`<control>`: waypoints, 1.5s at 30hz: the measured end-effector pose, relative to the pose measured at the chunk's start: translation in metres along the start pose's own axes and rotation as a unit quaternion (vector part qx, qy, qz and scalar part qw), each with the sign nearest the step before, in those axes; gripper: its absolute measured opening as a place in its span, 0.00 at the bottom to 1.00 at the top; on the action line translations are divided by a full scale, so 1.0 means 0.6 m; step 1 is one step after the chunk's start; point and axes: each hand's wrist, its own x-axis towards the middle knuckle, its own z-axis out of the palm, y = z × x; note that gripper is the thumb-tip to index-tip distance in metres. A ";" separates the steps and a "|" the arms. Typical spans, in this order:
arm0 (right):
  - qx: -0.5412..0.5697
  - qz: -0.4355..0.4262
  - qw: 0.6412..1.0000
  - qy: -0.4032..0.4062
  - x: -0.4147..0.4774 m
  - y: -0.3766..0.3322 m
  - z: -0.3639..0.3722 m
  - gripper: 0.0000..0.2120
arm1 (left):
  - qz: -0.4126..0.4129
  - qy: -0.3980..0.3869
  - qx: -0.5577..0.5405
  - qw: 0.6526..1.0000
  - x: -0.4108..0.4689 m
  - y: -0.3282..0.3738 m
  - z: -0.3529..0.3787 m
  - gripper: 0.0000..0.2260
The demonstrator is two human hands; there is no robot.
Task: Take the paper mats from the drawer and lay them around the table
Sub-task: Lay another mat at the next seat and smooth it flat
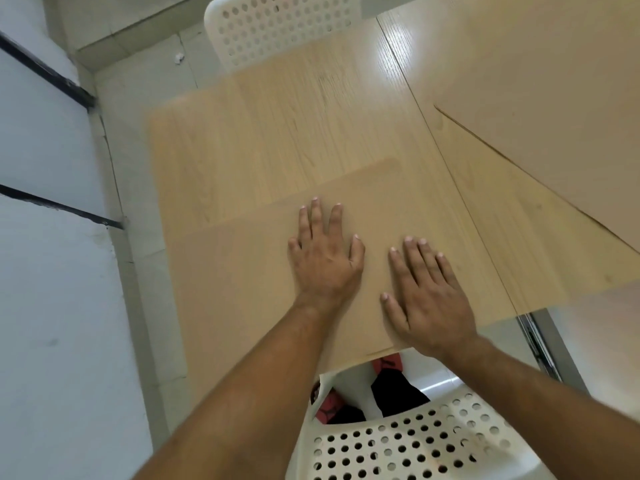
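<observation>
A tan paper mat [242,271] lies flat on the near end of the light wooden table [277,126]. My left hand [325,258] presses on the mat's middle with its fingers straight and spread. My right hand [426,296] lies flat on the mat near its right front corner, fingers straight. A second paper mat [554,98] covers the table's far right part, its edge running diagonally.
A white perforated chair [277,26] stands at the table's far side. Another white perforated chair [415,441] is just below me at the near edge, with my feet visible under the table. A pale wall with black lines runs along the left.
</observation>
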 end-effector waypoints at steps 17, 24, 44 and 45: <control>0.009 0.011 1.000 -0.005 -0.003 -0.002 -0.002 0.32 | -0.048 -0.072 0.020 0.996 -0.183 -0.182 -0.036 0.35; 0.046 -0.025 0.999 -0.010 0.023 -0.137 -0.008 0.33 | -0.049 -0.050 0.017 0.997 -0.190 -0.206 -0.034 0.36; 0.017 -0.082 0.996 -0.030 0.092 -0.282 0.038 0.31 | -0.052 -0.013 -0.003 0.999 -0.199 -0.357 -0.059 0.30; 0.016 -0.083 0.996 -0.029 0.093 -0.282 0.039 0.30 | -0.060 -0.017 -0.007 0.998 -0.192 -0.358 -0.065 0.30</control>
